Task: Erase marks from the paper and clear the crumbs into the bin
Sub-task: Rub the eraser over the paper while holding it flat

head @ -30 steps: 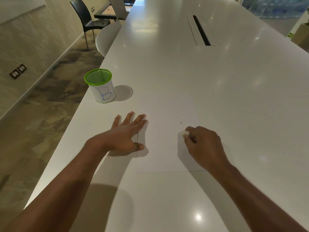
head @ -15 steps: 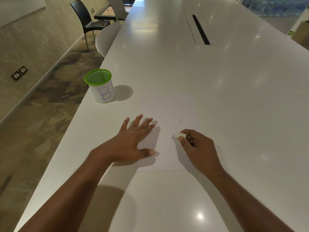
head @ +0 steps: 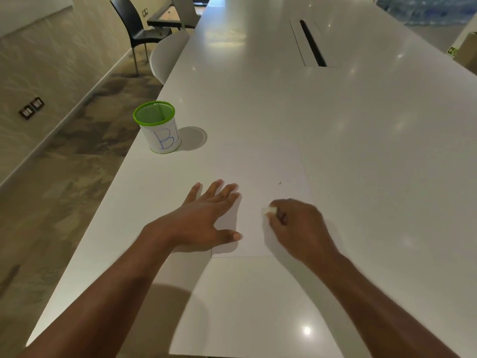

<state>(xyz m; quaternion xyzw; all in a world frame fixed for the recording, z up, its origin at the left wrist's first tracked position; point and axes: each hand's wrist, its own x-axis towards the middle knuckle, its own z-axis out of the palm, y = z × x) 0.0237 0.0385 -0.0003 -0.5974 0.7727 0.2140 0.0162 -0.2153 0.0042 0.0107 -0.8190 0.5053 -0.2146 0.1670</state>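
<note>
A person's two bare forearms reach forward over a long white table [head: 361, 151] toward a sheet of white paper [head: 271, 171] lying flat near the table's left edge. The left hand [head: 204, 218] rests palm down on the paper's near left corner, fingers straight and slightly spread, thumb stretched out to the side along the sheet. Just right of it, over the paper's near right portion, the right hand [head: 299, 226] is curled, its fingertips pinching a small white eraser [head: 269, 210] whose pale end touches the sheet. Beyond the eraser, toward the paper's right edge, a tiny dark mark [head: 279, 183] shows on the sheet. Past the paper's far left corner, and apart from it, a small bin [head: 157, 127] stands upright close to the table edge: a white cup with a green rim and blue lettering on its side. Farther off from the paper, a dark cable slot [head: 312, 45] runs along the tabletop, and a white chair [head: 167, 55] and a black chair [head: 136, 27] stand at the table's left side.
</note>
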